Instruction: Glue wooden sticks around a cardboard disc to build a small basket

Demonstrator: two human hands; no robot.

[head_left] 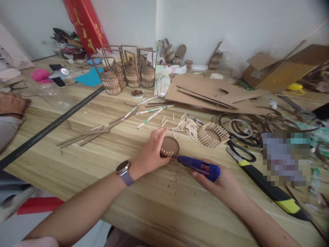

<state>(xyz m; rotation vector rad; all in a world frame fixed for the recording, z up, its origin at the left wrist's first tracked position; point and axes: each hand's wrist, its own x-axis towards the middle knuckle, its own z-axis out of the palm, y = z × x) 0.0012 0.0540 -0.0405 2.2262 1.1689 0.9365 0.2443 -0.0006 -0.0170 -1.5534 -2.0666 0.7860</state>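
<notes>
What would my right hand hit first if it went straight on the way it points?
Your right hand holds the glue gun, whose tip would likely meet the round cardboard piece or the left hand holding it; depth makes it unclear which comes first.

Red box, beyond and left of left hand: gold Chinese characters, too blurred to read. White box, farther left of that hand: dark capitals, possibly "UIDI". Wrappers, just beyond same hand: green print, illegible.
</notes>
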